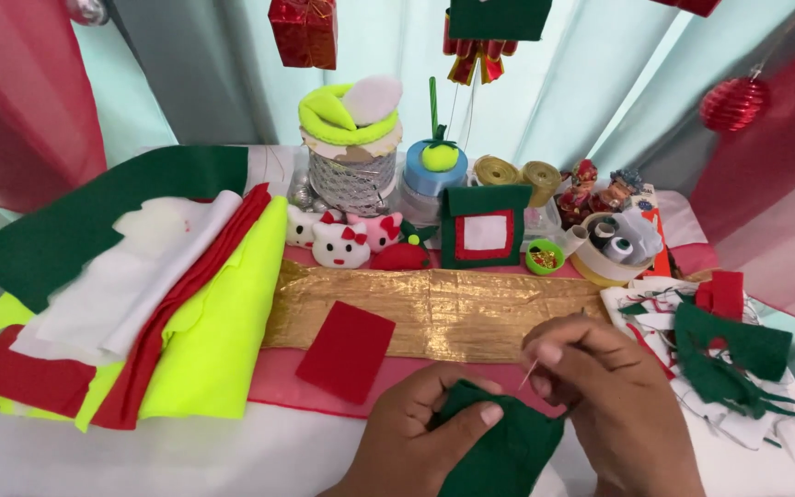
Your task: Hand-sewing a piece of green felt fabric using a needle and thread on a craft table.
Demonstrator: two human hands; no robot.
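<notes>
Head view: green felt piece at the near table edge, pinched in the left hand, thumb on top; right hand just beside, fingertips closed on a thin needle; red felt rectangle left of the green piece; gold ribbon strip beyond; felt scraps to the right.

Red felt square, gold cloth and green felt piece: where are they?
Red felt square (346, 351), head view, on its middle.
Gold cloth (453, 313), head view, on its bare middle.
Green felt piece (499, 456), head view, on the part below the left hand's thumb.
</notes>
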